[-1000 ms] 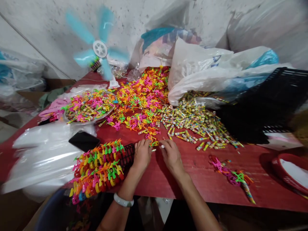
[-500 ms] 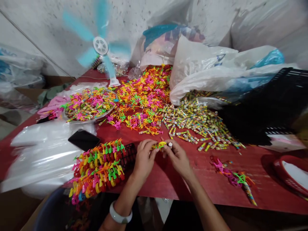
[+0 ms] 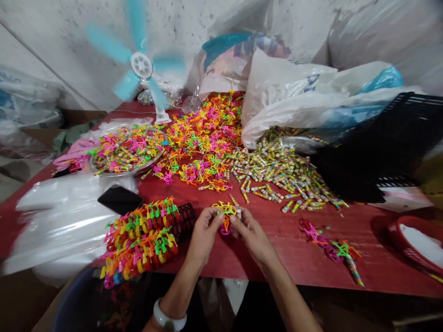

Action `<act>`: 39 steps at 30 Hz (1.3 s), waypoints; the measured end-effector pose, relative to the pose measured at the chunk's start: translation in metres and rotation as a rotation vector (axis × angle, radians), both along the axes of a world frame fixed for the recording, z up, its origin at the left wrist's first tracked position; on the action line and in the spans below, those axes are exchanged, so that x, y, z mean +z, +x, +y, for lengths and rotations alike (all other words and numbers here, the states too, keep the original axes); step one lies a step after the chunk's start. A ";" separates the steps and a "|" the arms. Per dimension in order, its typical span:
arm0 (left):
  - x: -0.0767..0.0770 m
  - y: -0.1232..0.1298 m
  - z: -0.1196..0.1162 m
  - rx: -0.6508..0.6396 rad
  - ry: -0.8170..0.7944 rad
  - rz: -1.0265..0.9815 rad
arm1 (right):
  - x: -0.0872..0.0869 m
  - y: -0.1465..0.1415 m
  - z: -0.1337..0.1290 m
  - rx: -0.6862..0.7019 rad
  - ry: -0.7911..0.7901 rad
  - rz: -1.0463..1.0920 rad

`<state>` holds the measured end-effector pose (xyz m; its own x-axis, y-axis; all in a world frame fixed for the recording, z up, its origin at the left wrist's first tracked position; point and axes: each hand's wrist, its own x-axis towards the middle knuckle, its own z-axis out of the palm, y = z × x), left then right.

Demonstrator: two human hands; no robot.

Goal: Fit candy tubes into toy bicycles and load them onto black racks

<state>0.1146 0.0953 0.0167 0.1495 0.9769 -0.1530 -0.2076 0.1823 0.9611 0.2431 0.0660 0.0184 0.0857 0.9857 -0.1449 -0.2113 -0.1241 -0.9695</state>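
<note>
Left hand [image 3: 205,230] and right hand [image 3: 252,233] nearly closed; yellow, orange and pink plastic pieces [image 3: 226,216] pinched between fingertips.

I've got bare counter [image 3: 287,240] right of the right hand [image 3: 252,228], up to the toy cluster [image 3: 325,244]; beyond it, the basket [image 3: 397,230] takes up the side. Ahead of the hands, a narrow strip lies before the toy heap [image 3: 207,133] and tubes [image 3: 284,170]. Leftward, the rack [image 3: 186,219] blocks me close beside the left hand [image 3: 204,230]. Bags [image 3: 287,87] and the black crate [image 3: 377,147] wall off the back, while blurred fan [image 3: 141,65] blades obstruct the far left.
</note>
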 end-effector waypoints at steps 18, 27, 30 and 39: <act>0.002 -0.001 -0.013 0.054 -0.180 -0.005 | -0.028 -0.006 -0.029 -0.077 0.218 -0.632; -0.002 0.002 -0.016 0.019 -0.082 0.112 | -0.036 -0.005 -0.027 -0.072 0.295 -0.771; -0.003 0.003 -0.017 0.013 -0.057 0.146 | -0.036 -0.005 -0.027 -0.119 0.286 -0.762; -0.004 0.001 -0.017 0.011 -0.036 0.200 | -0.028 -0.006 -0.029 -0.032 0.085 -0.447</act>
